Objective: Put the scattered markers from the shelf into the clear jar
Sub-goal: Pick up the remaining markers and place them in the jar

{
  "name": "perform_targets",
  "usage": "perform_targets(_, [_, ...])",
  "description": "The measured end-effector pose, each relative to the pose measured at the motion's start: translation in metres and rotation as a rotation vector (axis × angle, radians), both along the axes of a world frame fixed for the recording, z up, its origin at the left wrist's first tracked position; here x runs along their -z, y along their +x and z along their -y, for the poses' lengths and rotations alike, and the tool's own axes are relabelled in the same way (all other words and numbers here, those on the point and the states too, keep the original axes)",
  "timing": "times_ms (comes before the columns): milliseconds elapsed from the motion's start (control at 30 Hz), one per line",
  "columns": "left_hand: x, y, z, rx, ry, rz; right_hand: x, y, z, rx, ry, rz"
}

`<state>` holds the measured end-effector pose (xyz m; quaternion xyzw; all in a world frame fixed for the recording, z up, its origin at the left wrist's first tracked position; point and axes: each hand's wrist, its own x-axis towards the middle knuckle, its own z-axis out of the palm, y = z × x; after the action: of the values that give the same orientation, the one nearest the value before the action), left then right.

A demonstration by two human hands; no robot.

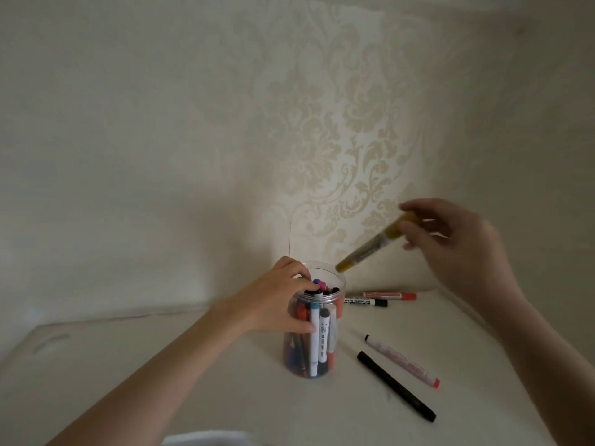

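A clear jar [325,349] stands on the white shelf [193,365], holding several markers upright. My left hand [283,300] grips the jar's upper left side, fingers curled over the rim. My right hand [457,246] is raised to the right of the jar and pinches a yellow marker [370,246], which slants down with its lower tip just above the jar's right rim. Loose on the shelf lie a black marker [396,386], a white marker with a red end [402,362], and near the wall a red-capped marker [389,296] and a black-capped whiteboard marker [365,301].
A patterned cream wall [322,123] rises right behind the shelf. A side wall closes in on the right. The shelf's left part shows a shallow dent [51,341]. A pale cloth edge [206,439] shows at the bottom.
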<state>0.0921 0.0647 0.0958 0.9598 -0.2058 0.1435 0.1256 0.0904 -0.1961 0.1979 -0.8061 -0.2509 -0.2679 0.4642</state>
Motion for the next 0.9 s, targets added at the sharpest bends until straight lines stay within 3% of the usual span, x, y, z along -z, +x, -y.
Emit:
perform_targets(267, [-0.003,-0.002,0.002,-0.003,-0.005,-0.045,0.029,0.022,-0.068,-0.088,-0.545,-0.018])
perform_targets(433, [0.004,-0.002,-0.001,0.012,-0.158,0.001,0.06,0.028,-0.078,-0.033,-0.777,-0.064])
perform_targets(567, [0.009,-0.007,0.001,0.045,-0.262,0.025,0.091,0.024,-0.026,0.106,-0.416,-0.069])
perform_targets(700, [0.01,-0.003,0.002,0.071,-0.216,0.041,0.171,-0.004,0.037,0.146,-0.747,-0.381])
perform_targets(767, [0.012,0.0,0.001,0.07,-0.233,0.023,0.208,-0.013,0.048,0.245,-0.812,-0.395])
perform_targets(900, [0.006,-0.001,-0.007,0.063,-0.359,0.065,0.208,-0.007,0.064,0.251,-0.546,-0.368])
